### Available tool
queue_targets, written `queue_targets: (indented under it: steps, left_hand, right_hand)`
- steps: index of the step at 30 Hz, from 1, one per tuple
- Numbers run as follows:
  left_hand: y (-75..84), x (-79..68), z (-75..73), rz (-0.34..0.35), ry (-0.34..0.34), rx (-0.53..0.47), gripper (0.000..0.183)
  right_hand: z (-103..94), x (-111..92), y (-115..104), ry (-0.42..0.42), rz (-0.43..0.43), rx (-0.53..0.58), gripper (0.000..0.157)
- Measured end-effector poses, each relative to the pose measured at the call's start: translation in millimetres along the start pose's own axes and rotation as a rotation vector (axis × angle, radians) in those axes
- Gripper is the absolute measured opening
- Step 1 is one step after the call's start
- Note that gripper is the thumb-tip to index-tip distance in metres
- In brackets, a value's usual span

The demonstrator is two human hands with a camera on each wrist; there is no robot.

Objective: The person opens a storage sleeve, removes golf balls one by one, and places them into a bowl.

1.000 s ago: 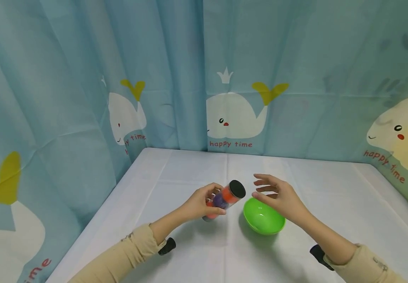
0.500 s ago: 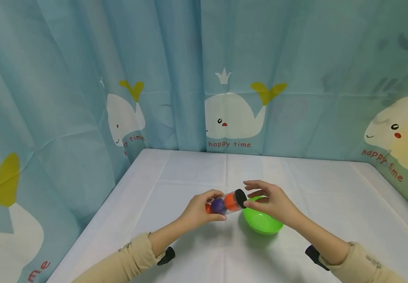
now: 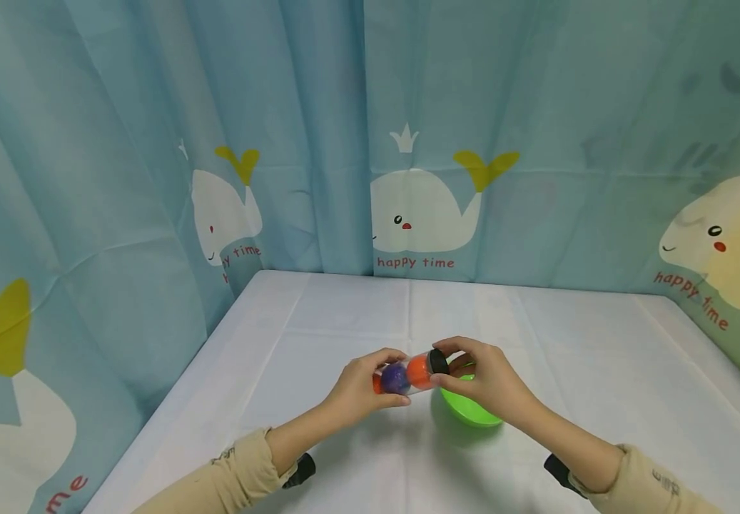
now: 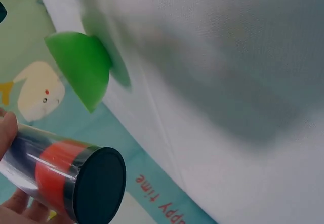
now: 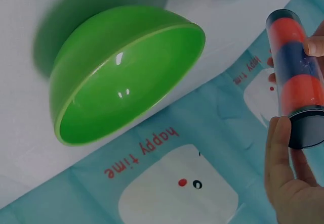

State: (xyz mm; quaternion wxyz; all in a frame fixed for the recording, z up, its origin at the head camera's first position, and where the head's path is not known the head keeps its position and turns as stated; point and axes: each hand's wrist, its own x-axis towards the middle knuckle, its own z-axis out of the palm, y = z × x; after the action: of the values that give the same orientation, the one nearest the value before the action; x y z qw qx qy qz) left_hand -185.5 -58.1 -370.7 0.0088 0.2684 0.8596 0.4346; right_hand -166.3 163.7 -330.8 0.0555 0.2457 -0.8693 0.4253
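My left hand (image 3: 357,385) grips a clear plastic tube (image 3: 418,372) round its left part, holding it above the table, tilted with its right end slightly higher. Inside sit a purple ball (image 3: 395,378) between two orange ones, the left one partly behind my fingers. With fingertips and thumb, my right hand (image 3: 488,377) pinches the black cap (image 3: 438,361) on the tube's right end. The right wrist view shows a dark cap (image 5: 281,15) at the other end too. A green bowl (image 3: 472,412) stands on the table beneath my right hand, which hides part of it.
A white cloth covers the table (image 3: 344,307). Behind it and along the sides hangs a blue curtain (image 3: 318,143) printed with whales. A black wrist device (image 3: 300,471) sits at the left cuff, another (image 3: 562,474) at the right.
The tube has tipped from steep to nearly level, its right end lowering. My right hand has come left and down from over the bowl and taken hold of the black cap.
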Motion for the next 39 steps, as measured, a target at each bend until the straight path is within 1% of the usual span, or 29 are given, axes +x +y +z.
queue_targets:
  steps: [6,10,12,17,19,23,28,31,34,37,39]
  left_hand:
    - [-3.7,-0.7,-2.9,0.061,-0.067,-0.033,0.054]
    - [-7.5,-0.6,-3.9,0.101,-0.096,-0.051,0.055]
    - [-8.9,-0.4,-4.4,0.110,-0.109,-0.062,0.056]
    - [-10.5,-0.8,-6.1,0.109,-0.151,-0.130,0.059]
    - [-10.6,-0.7,-6.5,0.118,-0.167,-0.152,0.059]
    - [-11.0,-0.1,-7.5,0.151,-0.181,-0.147,0.060]
    - [-11.7,1.4,-8.1,0.179,-0.179,-0.125,0.061]
    - [-11.7,3.0,-7.0,0.176,-0.156,-0.123,0.060]
    - [-10.9,4.4,-5.2,0.163,-0.120,-0.112,0.059]
    - [-9.5,4.3,-3.3,0.145,-0.075,-0.074,0.059]
    - [-9.2,4.0,-1.9,0.140,-0.052,-0.063,0.059]
  right_hand:
    - [-0.3,-2.6,-1.1,-0.022,-0.050,0.001,0.037]
    - [1.1,-5.0,-3.1,-0.012,-0.072,-0.016,0.035]
    - [2.6,-6.0,-3.7,0.000,-0.077,-0.024,0.034]
    - [5.2,-8.5,-3.5,0.016,-0.105,-0.029,0.033]
    - [5.3,-9.3,-3.2,0.017,-0.112,-0.031,0.033]
    - [3.7,-9.4,-3.6,0.004,-0.121,-0.033,0.033]
    - [0.4,-7.1,-2.7,-0.023,-0.155,-0.034,0.034]
    - [1.2,-5.2,-0.5,-0.010,-0.164,-0.042,0.032]
    - [4.2,-3.6,1.9,0.024,-0.156,-0.060,0.032]
    - [5.9,-2.1,3.6,0.093,-0.152,-0.091,0.035]
    - [5.8,-0.8,4.2,0.123,-0.148,-0.085,0.036]
